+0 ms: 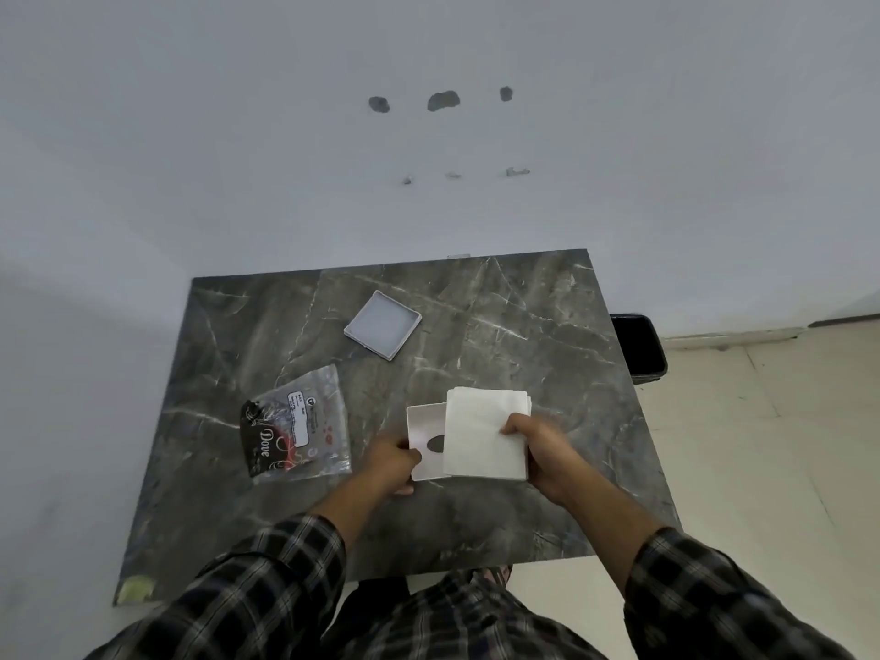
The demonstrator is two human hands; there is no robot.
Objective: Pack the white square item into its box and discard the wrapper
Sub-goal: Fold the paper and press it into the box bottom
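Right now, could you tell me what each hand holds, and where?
Left hand: white box, near-left corner. Right hand: white square item, right edge.

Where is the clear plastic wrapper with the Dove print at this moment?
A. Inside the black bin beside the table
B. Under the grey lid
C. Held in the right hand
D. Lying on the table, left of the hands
D: the wrapper lies flat on the marble table, left of the left hand and touched by neither hand.
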